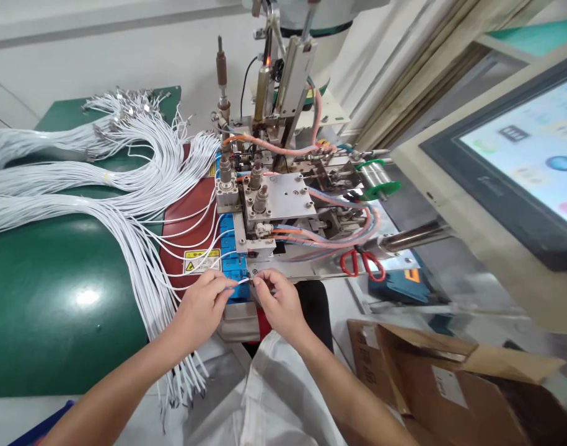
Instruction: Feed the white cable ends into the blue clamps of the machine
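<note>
A white cable (243, 282) runs between my two hands at the near end of a row of blue clamps (233, 267) on the machine. My left hand (203, 305) pinches the cable just left of the clamps. With thumb and fingers closed, my right hand (277, 300) grips the cable's end, where a small dark tip shows. Several other white cables lead from the blue clamps to a large bundle of white cables (134, 248) on the left. The fingertips partly hide the cable's end.
A green tabletop (55, 310) carries the bundles. A soldering machine (283, 195) stands ahead, with a wire spool (378, 179) and red-handled scissors (362, 263) at its right. A touchscreen (525, 155) overhangs the right side; a cardboard box (432, 390) sits below.
</note>
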The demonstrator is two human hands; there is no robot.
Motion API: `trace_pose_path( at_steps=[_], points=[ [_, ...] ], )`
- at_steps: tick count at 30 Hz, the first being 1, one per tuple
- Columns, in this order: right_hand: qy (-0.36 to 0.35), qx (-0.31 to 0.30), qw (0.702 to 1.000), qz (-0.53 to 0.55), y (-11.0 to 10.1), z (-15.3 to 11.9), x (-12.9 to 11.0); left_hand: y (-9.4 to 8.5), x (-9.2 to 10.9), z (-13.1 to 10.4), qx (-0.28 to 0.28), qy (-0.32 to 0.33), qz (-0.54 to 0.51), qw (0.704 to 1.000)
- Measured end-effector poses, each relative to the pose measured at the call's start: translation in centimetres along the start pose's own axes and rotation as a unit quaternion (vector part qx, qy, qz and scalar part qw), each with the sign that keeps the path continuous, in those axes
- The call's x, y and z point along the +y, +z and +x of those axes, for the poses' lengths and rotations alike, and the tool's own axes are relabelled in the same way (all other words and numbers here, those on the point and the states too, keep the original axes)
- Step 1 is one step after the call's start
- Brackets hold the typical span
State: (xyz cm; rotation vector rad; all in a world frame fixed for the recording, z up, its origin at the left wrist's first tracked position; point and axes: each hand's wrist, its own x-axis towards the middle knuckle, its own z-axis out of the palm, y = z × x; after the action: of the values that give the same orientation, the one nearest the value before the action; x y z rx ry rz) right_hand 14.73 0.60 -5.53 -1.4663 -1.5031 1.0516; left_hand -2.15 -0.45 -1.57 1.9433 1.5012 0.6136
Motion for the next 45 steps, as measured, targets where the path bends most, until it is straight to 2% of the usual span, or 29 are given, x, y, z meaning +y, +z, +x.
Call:
trace_pose_path(
  at_steps=[5, 10, 15, 20, 24, 28, 36, 42, 45],
  points=[
    [0.021, 0.007, 0.999, -0.025, 0.7, 0.3, 0.6, 0.4, -0.9, 0.7, -0.004, 0.025, 0.054, 0.998],
    [0.053, -0.015, 0.998, -0.012, 0.8, 0.7, 0.9, 0.5, -0.8, 1.4, 0.012, -0.001, 0.065, 0.998],
    [0.085, -0.048, 0.995, 0.033, 0.6, 1.0, 1.2, 0.3, -0.6, 1.7, 0.001, -0.005, 0.071, 0.997],
    [0.066, -0.052, 0.995, 0.053, -0.2, 1.7, 0.9, 0.4, -1.0, 1.5, 0.010, 0.012, 0.065, 0.998],
    [0.014, -0.035, 0.999, 0.008, -0.2, 2.1, 0.6, 0.7, -1.1, 1.4, 0.013, 0.032, 0.077, 0.996],
    [-0.004, 0.005, 1.000, -0.017, 0.3, 1.7, 0.4, 0.7, -1.1, 1.2, 0.011, 0.047, 0.081, 0.996],
    [0.019, 0.023, 0.998, -0.064, 0.4, 1.1, 0.5, 0.9, -0.7, 1.0, 0.000, 0.019, 0.119, 0.993],
    [0.098, -0.042, 0.994, -0.002, 0.5, 1.5, 0.7, 0.9, 0.3, 1.1, -0.047, -0.046, 0.195, 0.979],
    [0.088, -0.047, 0.995, 0.023, 0.6, 1.5, 0.8, 0.9, 0.7, 1.2, -0.055, -0.058, 0.216, 0.973]
  ],
)
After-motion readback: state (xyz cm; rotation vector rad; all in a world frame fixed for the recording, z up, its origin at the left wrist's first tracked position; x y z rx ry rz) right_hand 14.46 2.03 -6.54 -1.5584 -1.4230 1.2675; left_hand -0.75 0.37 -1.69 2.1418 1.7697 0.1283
